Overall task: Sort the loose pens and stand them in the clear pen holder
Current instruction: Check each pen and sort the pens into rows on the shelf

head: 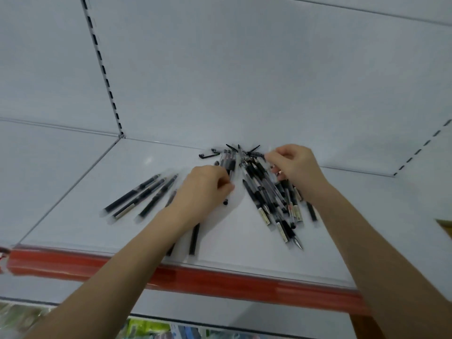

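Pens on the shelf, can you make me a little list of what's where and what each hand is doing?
shelf: white, red strip along the front
pen pile: jumbled, between the hands
dark pens: three side by side, left of the pile
left hand: grips a few clear pens
right hand: pinches a black pen at the pile's far end
pen holder: not in view

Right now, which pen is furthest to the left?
The outermost dark pen of the three lying side by side, beyond the left hand.
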Action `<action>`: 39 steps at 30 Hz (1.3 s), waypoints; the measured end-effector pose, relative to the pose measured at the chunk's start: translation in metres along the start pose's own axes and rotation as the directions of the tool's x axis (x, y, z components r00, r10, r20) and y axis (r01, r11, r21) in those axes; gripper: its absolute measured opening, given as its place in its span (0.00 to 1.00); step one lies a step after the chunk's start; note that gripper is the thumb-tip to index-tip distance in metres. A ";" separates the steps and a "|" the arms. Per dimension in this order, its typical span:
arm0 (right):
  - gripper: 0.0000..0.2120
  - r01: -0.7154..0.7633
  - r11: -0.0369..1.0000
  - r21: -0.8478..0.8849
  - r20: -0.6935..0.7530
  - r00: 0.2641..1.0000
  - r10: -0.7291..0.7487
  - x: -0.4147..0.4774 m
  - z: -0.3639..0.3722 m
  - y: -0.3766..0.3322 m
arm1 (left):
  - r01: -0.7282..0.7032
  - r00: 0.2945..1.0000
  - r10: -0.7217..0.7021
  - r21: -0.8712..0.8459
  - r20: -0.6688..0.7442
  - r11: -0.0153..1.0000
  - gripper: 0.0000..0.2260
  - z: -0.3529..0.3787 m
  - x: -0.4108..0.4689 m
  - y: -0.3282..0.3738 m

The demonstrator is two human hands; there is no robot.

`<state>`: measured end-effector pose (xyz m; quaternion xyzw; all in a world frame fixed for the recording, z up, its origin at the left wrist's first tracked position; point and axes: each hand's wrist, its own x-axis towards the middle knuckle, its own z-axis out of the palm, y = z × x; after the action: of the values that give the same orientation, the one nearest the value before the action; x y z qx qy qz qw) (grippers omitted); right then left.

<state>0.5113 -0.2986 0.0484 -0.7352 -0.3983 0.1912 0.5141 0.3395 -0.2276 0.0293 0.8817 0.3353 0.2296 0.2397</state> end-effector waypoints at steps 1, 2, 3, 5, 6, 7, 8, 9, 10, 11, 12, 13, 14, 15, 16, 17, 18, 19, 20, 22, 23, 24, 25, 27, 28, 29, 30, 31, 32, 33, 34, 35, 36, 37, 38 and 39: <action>0.05 -0.011 1.000 0.014 -0.017 1.000 0.011 -0.005 -0.007 0.002 | -0.025 0.999 0.025 0.004 0.039 1.000 0.08 0.004 0.001 0.007; 0.05 -0.018 1.000 0.018 -0.030 0.999 0.019 -0.010 -0.013 0.004 | -0.050 0.996 0.048 0.029 0.075 0.998 0.09 0.009 0.002 0.013; 0.05 -0.026 0.999 0.023 -0.041 0.999 0.027 -0.014 -0.018 0.006 | -0.072 0.992 0.064 0.069 0.108 0.995 0.10 0.015 0.004 0.018; 0.05 -0.030 0.999 0.039 -0.055 0.998 0.032 -0.022 -0.026 0.011 | -0.085 0.986 0.056 0.181 0.160 0.980 0.13 0.028 0.008 0.027; 0.05 -0.029 0.999 0.042 -0.057 0.998 0.031 -0.026 -0.029 0.014 | -0.078 0.984 0.037 0.235 0.172 0.969 0.13 0.034 0.009 0.031; 0.05 -0.030 0.999 0.042 -0.057 0.998 0.032 -0.029 -0.031 0.016 | -0.066 0.984 0.018 0.272 0.175 0.960 0.13 0.038 0.011 0.034; 0.05 -0.030 0.999 0.039 -0.058 0.998 0.033 -0.033 -0.033 0.018 | -0.051 0.985 0.001 0.287 0.173 0.957 0.13 0.042 0.012 0.037; 0.05 -0.033 0.999 0.039 -0.061 0.997 0.036 -0.036 -0.035 0.020 | -0.037 0.985 -0.013 0.284 0.171 0.958 0.13 0.044 0.014 0.039; 0.05 -0.035 0.999 0.039 -0.066 0.997 0.038 -0.038 -0.036 0.022 | -0.023 0.984 -0.026 0.271 0.177 0.962 0.14 0.046 0.017 0.040; 0.05 -0.037 0.999 0.040 -0.070 0.997 0.040 -0.040 -0.037 0.023 | -0.011 0.980 -0.039 0.250 0.194 0.968 0.14 0.046 0.020 0.040; 0.05 -0.037 0.999 0.038 -0.074 0.997 0.039 -0.041 -0.037 0.024 | -0.003 0.975 -0.048 0.228 0.216 0.974 0.14 0.046 0.023 0.039; 0.06 -0.039 0.999 0.034 -0.077 0.996 0.042 -0.043 -0.038 0.025 | 0.001 0.970 -0.051 0.208 0.236 0.978 0.14 0.046 0.025 0.038; 0.06 -0.045 0.998 0.032 -0.081 0.996 0.047 -0.044 -0.038 0.026 | -0.001 0.967 -0.047 0.189 0.251 0.982 0.13 0.046 0.027 0.037; 0.06 -0.054 0.998 0.032 -0.083 0.995 0.056 -0.045 -0.037 0.027 | -0.011 0.964 -0.034 0.169 0.263 0.986 0.12 0.046 0.027 0.036; 0.06 -0.062 0.998 0.034 -0.084 0.994 0.065 -0.045 -0.037 0.027 | -0.026 0.962 -0.015 0.145 0.272 0.989 0.12 0.046 0.026 0.036; 0.06 -0.069 0.997 0.037 -0.085 0.994 0.072 -0.046 -0.037 0.027 | -0.044 0.960 0.008 0.123 0.279 0.992 0.12 0.045 0.025 0.036; 0.06 -0.074 0.996 0.044 -0.084 0.993 0.077 -0.046 -0.037 0.028 | -0.062 0.959 0.028 0.111 0.282 0.992 0.12 0.045 0.023 0.036; 0.06 -0.079 0.996 0.051 -0.082 0.993 0.083 -0.047 -0.037 0.028 | -0.079 0.958 0.045 0.113 0.282 0.990 0.12 0.045 0.022 0.036; 0.06 -0.082 0.995 0.056 -0.079 0.993 0.086 -0.047 -0.037 0.028 | -0.097 0.956 0.058 0.124 0.288 0.988 0.12 0.045 0.021 0.035; 0.06 -0.083 0.995 0.058 -0.071 0.994 0.087 -0.047 -0.037 0.027 | -0.114 0.947 0.067 0.134 0.314 0.984 0.11 0.045 0.020 0.034; 0.06 -0.083 0.995 0.059 -0.067 0.994 0.087 -0.047 -0.037 0.027 | -0.113 0.943 0.065 0.131 0.327 0.985 0.11 0.044 0.020 0.033; 0.06 -0.082 0.995 0.061 -0.065 0.994 0.086 -0.047 -0.037 0.026 | -0.112 0.939 0.063 0.128 0.339 0.985 0.11 0.044 0.020 0.033; 0.06 -0.082 0.995 0.060 -0.063 0.994 0.086 -0.047 -0.037 0.026 | -0.114 0.936 0.062 0.131 0.346 0.985 0.11 0.043 0.019 0.033; 0.07 -0.084 0.995 0.057 -0.058 0.995 0.087 -0.047 -0.037 0.026 | -0.113 0.938 0.053 0.159 0.342 0.981 0.08 0.042 0.018 0.034; 0.07 -0.084 0.995 0.055 -0.056 0.995 0.087 -0.047 -0.037 0.026 | -0.101 0.941 0.034 0.183 0.338 0.978 0.08 0.041 0.017 0.034; 0.07 -0.084 0.995 0.054 -0.053 0.995 0.087 -0.047 -0.037 0.026 | -0.087 0.943 0.011 0.213 0.332 0.973 0.09 0.040 0.017 0.034; 0.07 -0.083 0.995 0.052 -0.050 0.995 0.086 -0.046 -0.036 0.027 | -0.076 0.945 -0.008 0.243 0.326 0.967 0.11 0.039 0.016 0.034; 0.07 -0.083 0.995 0.052 -0.045 0.995 0.085 -0.046 -0.036 0.026 | -0.071 0.947 -0.019 0.266 0.320 0.961 0.14 0.039 0.015 0.034; 0.06 -0.082 0.995 0.052 -0.040 0.996 0.084 -0.046 -0.035 0.026 | -0.067 0.949 -0.024 0.275 0.316 0.959 0.16 0.038 0.014 0.035; 0.06 -0.080 0.995 0.052 -0.036 0.996 0.082 -0.045 -0.034 0.026 | -0.060 0.950 -0.029 0.273 0.311 0.960 0.16 0.037 0.013 0.035; 0.06 -0.078 0.995 0.057 -0.032 0.996 0.080 -0.045 -0.033 0.025 | -0.048 0.952 -0.036 0.263 0.305 0.964 0.13 0.036 0.012 0.035; 0.06 -0.078 0.994 0.077 -0.028 0.996 0.080 -0.044 -0.032 0.024 | -0.032 0.954 -0.043 0.245 0.296 0.969 0.09 0.034 0.012 0.035; 0.04 -0.081 0.990 0.112 -0.022 0.996 0.084 -0.044 -0.031 0.022 | -0.006 0.958 -0.055 0.209 0.281 0.978 0.05 0.031 0.010 0.034; 0.03 -0.086 0.984 0.157 -0.015 0.996 0.089 -0.043 -0.031 0.020 | 0.029 0.963 -0.068 0.151 0.260 0.988 0.04 0.028 0.008 0.033; 0.05 -0.087 0.976 0.199 -0.008 0.996 0.090 -0.042 -0.030 0.017 | 0.070 0.968 -0.083 0.064 0.236 0.995 0.05 0.026 0.005 0.031; 0.07 -0.085 0.970 0.230 0.000 0.996 0.087 -0.042 -0.030 0.014 | 0.108 0.974 -0.097 -0.044 0.206 0.993 0.07 0.022 0.001 0.030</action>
<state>0.5116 -0.3515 0.0423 -0.6884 -0.3388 0.2545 0.5887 0.3675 -0.2524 0.0295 0.8752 0.3475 0.1345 0.3085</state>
